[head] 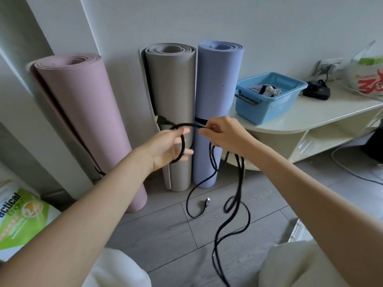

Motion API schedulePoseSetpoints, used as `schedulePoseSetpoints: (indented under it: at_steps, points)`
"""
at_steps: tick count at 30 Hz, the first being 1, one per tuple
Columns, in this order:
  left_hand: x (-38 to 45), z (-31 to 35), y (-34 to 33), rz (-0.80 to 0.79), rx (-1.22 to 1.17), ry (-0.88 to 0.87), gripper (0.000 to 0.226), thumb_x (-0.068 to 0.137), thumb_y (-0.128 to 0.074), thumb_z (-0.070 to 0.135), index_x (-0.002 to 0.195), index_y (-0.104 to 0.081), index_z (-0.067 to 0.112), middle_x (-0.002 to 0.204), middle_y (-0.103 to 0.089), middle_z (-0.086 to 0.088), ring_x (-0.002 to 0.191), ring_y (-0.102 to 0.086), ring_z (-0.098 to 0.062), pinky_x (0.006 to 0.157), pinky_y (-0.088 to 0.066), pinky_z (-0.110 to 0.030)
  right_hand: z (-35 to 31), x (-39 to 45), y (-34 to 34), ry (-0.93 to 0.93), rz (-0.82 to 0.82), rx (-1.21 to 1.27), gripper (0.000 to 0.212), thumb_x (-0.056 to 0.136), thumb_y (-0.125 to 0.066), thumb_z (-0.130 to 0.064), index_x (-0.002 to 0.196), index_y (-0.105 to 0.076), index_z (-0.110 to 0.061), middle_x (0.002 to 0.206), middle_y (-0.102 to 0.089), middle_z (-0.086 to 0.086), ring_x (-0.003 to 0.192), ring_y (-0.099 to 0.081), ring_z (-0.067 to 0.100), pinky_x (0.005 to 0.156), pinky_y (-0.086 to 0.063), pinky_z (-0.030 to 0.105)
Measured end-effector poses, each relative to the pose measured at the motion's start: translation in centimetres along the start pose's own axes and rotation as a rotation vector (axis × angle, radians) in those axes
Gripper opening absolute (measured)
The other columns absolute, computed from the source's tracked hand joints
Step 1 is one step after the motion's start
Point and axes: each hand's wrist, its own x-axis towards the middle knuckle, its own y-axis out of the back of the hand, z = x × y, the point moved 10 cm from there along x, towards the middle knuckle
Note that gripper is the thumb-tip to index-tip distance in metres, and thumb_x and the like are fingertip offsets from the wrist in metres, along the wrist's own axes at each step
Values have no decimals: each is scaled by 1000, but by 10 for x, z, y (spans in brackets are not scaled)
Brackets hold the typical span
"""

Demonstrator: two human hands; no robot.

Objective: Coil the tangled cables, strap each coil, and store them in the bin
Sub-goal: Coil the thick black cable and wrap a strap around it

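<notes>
Two bare forearms come in from the bottom corners, no sleeves on either one as far as the frame reaches; no watch, bracelet or rings that I can spot on the left hand (168, 146) or the right hand (224, 133); nails look short and plain, though they're small and a bit blurry; down at the bottom edge both knees (116, 270) are covered in off-white, soft-looking fabric, sort of fleecy; can't tell if it's trousers or a robe.

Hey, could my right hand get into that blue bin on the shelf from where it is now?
Probably yes: the blue bin sits open-topped just beyond the right hand, with nothing between. But that hand pinches the black cable, which would trail along.
</notes>
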Motion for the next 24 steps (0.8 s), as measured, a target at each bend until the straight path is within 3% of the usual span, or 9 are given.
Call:
schedulePoseSetpoints:
  at_steps: [5,7,9,14,15,17,19,21,24]
  points:
    - [2,35,-14,-144,-86,-219,35,102,-27,25,123,-52,10,126,-61,-6,99,-65,-21,75,-45,-37,18,-14,-18,-146,-177,329,31,95,-50,-21,66,-53,-12,68,-64,-1,62,-55,8,64,-43,11]
    - [0,42,-29,-260,-129,-253,37,102,-24,24,119,-54,11,120,-64,-2,103,-65,-20,85,-44,-39,35,-18,-22,-182,-224,216,25,94,-48,-20,75,-61,-10,84,-70,2,79,-61,12,75,-46,13]
    - [-4,52,-41,-344,-189,-286,37,102,-23,24,112,-57,12,113,-68,-1,104,-66,-19,96,-40,-42,56,-24,-26,-225,-291,-10,27,93,-48,-27,88,-65,-7,100,-69,10,97,-61,24,89,-46,31]
    - [-2,75,-45,-352,-539,-327,35,102,-27,21,96,-57,5,85,-71,-6,86,-70,-21,91,-49,-47,85,-37,-23,-337,-300,-192,40,90,-46,-49,107,-54,-13,122,-39,5,109,-47,28,94,-40,36]
    - [1,76,-45,-336,-590,-327,35,102,-28,21,94,-57,3,81,-70,-6,81,-70,-20,87,-51,-47,89,-38,-21,-380,-283,-178,39,90,-48,-49,113,-49,-17,121,-35,5,102,-51,26,91,-44,33]
    - [4,78,-46,-289,-684,-331,35,102,-30,21,90,-57,3,74,-66,-7,71,-67,-19,81,-54,-46,99,-46,-24,-460,-314,-115,36,90,-52,-42,115,-42,-18,103,-45,5,73,-58,15,63,-51,22]
    - [6,87,-37,-224,-817,-379,36,102,-30,21,85,-56,3,68,-63,-6,62,-62,-18,74,-56,-42,104,-52,-34,-438,-404,-174,30,91,-55,-30,109,-36,-17,81,-48,0,58,-56,16,47,-44,20]
    - [4,102,-23,-180,-945,-447,37,102,-30,19,81,-55,2,62,-62,-7,57,-59,-18,64,-58,-35,110,-56,-40,-353,-445,-296,42,86,-63,-23,113,-32,-15,89,-42,-2,83,-51,22,67,-42,27]
    - [9,103,-15,-128,-1003,-421,37,101,-31,17,79,-55,1,59,-62,-7,52,-59,-16,53,-54,-25,123,-61,-47,-289,-534,-515,88,82,-69,-32,147,-9,-27,137,-29,5,125,-31,28,98,-36,41]
